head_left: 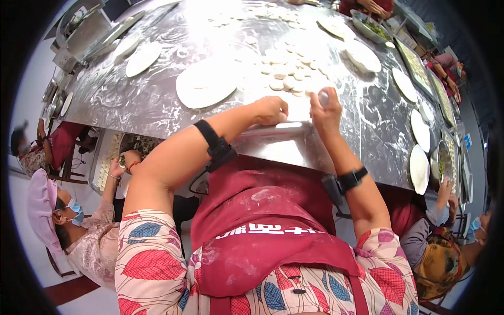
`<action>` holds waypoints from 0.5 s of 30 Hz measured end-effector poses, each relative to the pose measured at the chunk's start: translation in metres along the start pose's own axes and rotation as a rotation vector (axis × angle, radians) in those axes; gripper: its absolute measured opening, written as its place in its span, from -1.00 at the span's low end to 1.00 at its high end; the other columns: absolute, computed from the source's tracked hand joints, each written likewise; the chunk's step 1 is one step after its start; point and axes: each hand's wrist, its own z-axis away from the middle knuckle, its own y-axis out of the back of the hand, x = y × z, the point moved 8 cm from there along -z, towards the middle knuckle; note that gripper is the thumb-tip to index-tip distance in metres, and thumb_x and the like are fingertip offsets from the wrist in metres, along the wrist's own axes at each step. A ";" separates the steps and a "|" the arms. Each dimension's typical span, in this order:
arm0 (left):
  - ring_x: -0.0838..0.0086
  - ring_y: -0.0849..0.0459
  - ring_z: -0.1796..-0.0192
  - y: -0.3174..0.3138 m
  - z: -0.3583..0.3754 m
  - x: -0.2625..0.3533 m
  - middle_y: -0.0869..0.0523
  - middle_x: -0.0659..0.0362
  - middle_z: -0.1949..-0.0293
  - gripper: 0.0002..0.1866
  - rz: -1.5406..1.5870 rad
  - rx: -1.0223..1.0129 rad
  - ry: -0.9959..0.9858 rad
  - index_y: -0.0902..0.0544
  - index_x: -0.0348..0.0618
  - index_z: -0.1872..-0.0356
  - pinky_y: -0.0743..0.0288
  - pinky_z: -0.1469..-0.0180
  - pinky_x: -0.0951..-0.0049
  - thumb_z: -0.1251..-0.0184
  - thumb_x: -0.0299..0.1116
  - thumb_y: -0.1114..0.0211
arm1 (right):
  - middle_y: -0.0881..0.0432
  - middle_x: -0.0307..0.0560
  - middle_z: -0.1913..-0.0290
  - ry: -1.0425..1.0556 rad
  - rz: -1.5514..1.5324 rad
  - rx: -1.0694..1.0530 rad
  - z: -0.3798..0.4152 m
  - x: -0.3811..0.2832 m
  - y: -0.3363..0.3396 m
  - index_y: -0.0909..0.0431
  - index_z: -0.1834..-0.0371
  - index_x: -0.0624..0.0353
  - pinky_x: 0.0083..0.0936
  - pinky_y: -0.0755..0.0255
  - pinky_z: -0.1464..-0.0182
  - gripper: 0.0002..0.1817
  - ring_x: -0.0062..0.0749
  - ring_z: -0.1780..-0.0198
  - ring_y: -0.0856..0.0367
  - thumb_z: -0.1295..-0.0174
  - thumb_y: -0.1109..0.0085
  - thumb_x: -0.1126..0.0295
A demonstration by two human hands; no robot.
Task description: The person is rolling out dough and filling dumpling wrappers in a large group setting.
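My left hand is closed low over the near edge of the steel table, its fingers curled inward. Whatever lies under those fingers is hidden by the hand and the glare. My right hand, a short way to the right, is wrapped round what looks like a rolling pin, its rounded greyish end showing. Just beyond both hands lies a loose heap of small flat dough rounds. A bent metal sheet hangs over the table edge below my hands.
A large white plate with dough rounds stands left of the heap. More oval plates line the right side. Flour streaks the steel table. Co-workers sit close on both sides; one hand works beside a filling tray.
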 end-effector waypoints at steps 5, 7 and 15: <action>0.24 -0.66 0.26 -0.007 0.018 -0.020 -0.69 0.01 0.37 -0.81 0.309 -0.088 0.135 -0.61 -0.28 0.30 -0.50 0.17 0.33 -0.02 -0.46 -0.26 | -0.48 -0.11 0.62 -0.030 -0.184 -0.038 0.063 -0.024 0.036 -0.35 0.33 0.17 -0.50 -0.35 0.62 -0.83 -0.47 0.64 -0.54 -0.16 -0.19 0.50; 0.25 -0.66 0.28 -0.006 0.020 -0.008 -0.69 0.00 0.37 -0.82 0.158 -0.090 0.071 -0.62 -0.28 0.30 -0.49 0.19 0.33 -0.04 -0.45 -0.24 | -0.48 -0.08 0.61 0.000 -0.061 -0.007 0.040 -0.017 0.023 -0.35 0.34 0.17 -0.45 -0.35 0.60 -0.82 -0.41 0.63 -0.56 -0.15 -0.20 0.49; 0.28 -0.65 0.34 -0.006 0.011 -0.004 -0.67 0.01 0.45 -0.82 -0.042 -0.009 0.006 -0.64 -0.26 0.36 -0.48 0.25 0.33 -0.02 -0.39 -0.28 | -0.47 -0.13 0.61 -0.057 -0.141 -0.057 0.057 -0.021 0.033 -0.33 0.31 0.16 -0.55 -0.37 0.64 -0.82 -0.51 0.65 -0.53 -0.16 -0.18 0.51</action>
